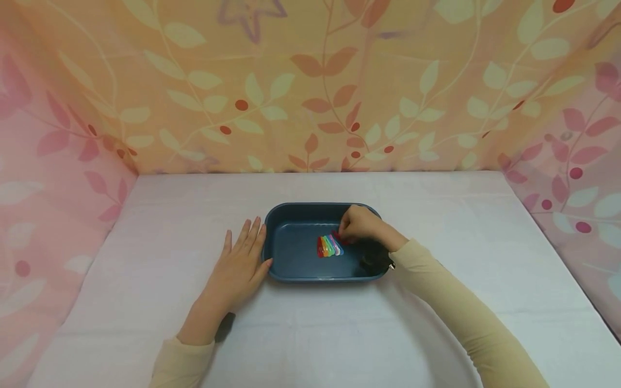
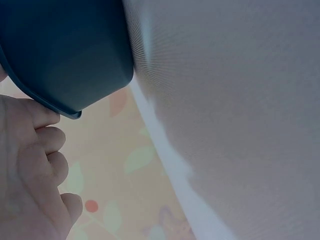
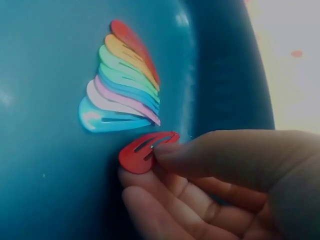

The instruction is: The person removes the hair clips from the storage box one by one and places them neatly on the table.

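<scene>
My right hand (image 1: 361, 223) reaches into a dark blue rectangular tray (image 1: 291, 279) and pinches a red snap hair clip (image 3: 137, 155) between thumb and fingers. Beside it, several snap hair clips (image 3: 125, 80) in red, orange, green, blue, purple, white and light blue lie overlapped in a fan on the tray floor. The held clip is just off the light blue one at the fan's end. My left hand (image 1: 239, 269) lies against the tray's left side with fingers straight, its fingertips (image 2: 49, 118) touching the rim in the left wrist view.
A white cloth-covered table (image 1: 310, 334) surrounds the tray. Patterned curtains (image 1: 310, 97) hang along the back and both sides. A dark wrist device (image 1: 225, 327) shows under the left wrist, and another dark one (image 1: 375, 258) hangs over the tray's right part.
</scene>
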Demonstrator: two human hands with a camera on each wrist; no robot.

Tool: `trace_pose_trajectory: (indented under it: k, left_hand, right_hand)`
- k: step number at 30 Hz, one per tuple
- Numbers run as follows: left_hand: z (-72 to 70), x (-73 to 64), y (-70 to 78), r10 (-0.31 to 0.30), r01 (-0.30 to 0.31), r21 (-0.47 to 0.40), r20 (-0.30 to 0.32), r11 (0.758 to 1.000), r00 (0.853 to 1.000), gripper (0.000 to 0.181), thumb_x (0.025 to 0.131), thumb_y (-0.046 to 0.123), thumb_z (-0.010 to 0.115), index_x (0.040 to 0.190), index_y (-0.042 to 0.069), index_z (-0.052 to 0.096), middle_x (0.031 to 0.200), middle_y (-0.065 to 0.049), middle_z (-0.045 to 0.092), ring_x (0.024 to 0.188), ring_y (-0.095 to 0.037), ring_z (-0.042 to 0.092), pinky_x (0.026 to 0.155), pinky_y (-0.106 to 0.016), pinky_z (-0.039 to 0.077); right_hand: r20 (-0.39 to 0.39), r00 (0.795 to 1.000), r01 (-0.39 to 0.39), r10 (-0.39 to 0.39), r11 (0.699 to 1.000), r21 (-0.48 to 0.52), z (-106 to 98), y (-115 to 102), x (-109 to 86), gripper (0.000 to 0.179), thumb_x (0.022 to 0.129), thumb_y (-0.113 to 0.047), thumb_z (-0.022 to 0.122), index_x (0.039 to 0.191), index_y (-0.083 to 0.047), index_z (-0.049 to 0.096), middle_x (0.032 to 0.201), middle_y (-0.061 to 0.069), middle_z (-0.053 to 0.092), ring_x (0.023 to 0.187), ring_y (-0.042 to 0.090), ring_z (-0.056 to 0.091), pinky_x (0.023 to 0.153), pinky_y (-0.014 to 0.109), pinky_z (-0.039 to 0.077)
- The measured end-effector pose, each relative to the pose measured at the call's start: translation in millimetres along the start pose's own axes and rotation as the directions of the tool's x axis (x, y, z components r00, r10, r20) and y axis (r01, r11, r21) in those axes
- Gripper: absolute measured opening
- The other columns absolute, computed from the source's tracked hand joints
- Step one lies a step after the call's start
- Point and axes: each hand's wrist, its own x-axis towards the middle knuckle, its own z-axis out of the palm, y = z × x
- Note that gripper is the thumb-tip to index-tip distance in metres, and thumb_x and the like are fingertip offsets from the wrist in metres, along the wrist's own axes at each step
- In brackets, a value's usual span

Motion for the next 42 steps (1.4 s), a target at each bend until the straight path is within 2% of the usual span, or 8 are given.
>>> trace_pose_trajectory:
  k: [8,15,23,30,32,37,42]
  left_hand:
    - [3.3,-0.5,0.0,0.003,-0.003,-0.003,-0.034,1.000,0.999,0.068,0.097,0.034,0.045,0.148,-0.002,0.019,0.156,-0.017,0.014,0.143,-0.030,0.006,0.110,-0.058,0.005]
    - [5.3,0.7,-0.9,0.001,-0.001,0.008,-0.033,1.000,0.999,0.067,0.098,0.034,0.043,0.149,-0.003,0.018,0.156,-0.017,0.014,0.143,-0.030,0.006,0.110,-0.058,0.006]
    - [4.2,1.9,1.0,-0.010,0.010,0.007,-0.024,1.000,1.000,0.067,0.098,0.033,0.042,0.148,-0.004,0.018,0.156,-0.016,0.011,0.143,-0.030,0.006,0.111,-0.057,0.005]
    - [3.6,7.3,3.7,-0.035,0.036,0.025,-0.037,0.999,0.999,0.065,0.098,0.031,0.041,0.147,-0.005,0.018,0.156,-0.017,0.011,0.143,-0.030,0.006,0.111,-0.055,0.005]
    - [3.8,9.0,4.1,-0.042,0.043,0.021,-0.039,0.999,0.998,0.065,0.098,0.030,0.042,0.147,-0.006,0.018,0.156,-0.017,0.011,0.143,-0.030,0.006,0.111,-0.055,0.005]
    - [5.7,10.6,4.0,-0.050,0.050,0.009,-0.024,0.999,0.998,0.065,0.098,0.029,0.042,0.148,-0.005,0.017,0.156,-0.017,0.010,0.144,-0.029,0.005,0.112,-0.053,0.003]
    - [7.9,11.9,3.0,-0.035,0.035,-0.006,-0.036,0.999,0.999,0.065,0.098,0.026,0.044,0.148,-0.005,0.017,0.156,-0.016,0.010,0.144,-0.029,0.004,0.112,-0.053,0.002]
  right_hand:
    - [-0.003,1.000,-0.014,0.014,0.990,0.138,-4,0,-3.4,0.008,0.081,-0.005,0.069,0.077,0.001,0.072,0.069,0.005,0.066,0.055,0.012,0.061,0.056,0.028,0.055]
    - [-0.024,1.000,0.006,0.001,0.960,0.281,-11,-5,-13.0,0.009,0.082,-0.003,0.068,0.084,0.005,0.072,0.078,0.011,0.068,0.060,0.018,0.064,0.061,0.032,0.056]
    - [-0.062,0.998,0.047,-0.027,0.931,0.361,-19,-3,-26.9,0.014,0.085,-0.003,0.064,0.088,0.009,0.070,0.080,0.015,0.069,0.064,0.021,0.066,0.065,0.035,0.056]
    - [-0.109,0.994,0.070,-0.027,0.906,0.417,-22,3,-38.1,0.015,0.085,-0.002,0.062,0.091,0.010,0.069,0.082,0.017,0.069,0.072,0.032,0.067,0.067,0.037,0.056]
    - [-0.124,0.992,0.078,-0.027,0.899,0.431,-22,5,-40.1,0.015,0.085,-0.003,0.062,0.092,0.010,0.069,0.083,0.017,0.069,0.072,0.031,0.067,0.068,0.036,0.056]
    - [-0.158,0.987,0.092,-0.015,0.865,0.494,-22,12,-46.0,0.017,0.085,-0.004,0.066,0.093,0.011,0.068,0.084,0.017,0.069,0.073,0.027,0.067,0.068,0.037,0.056]
    - [-0.206,0.978,0.125,-0.010,0.823,0.554,-23,24,-55.3,0.021,0.086,-0.003,0.066,0.096,0.015,0.064,0.085,0.018,0.069,0.076,0.029,0.068,0.070,0.034,0.056]
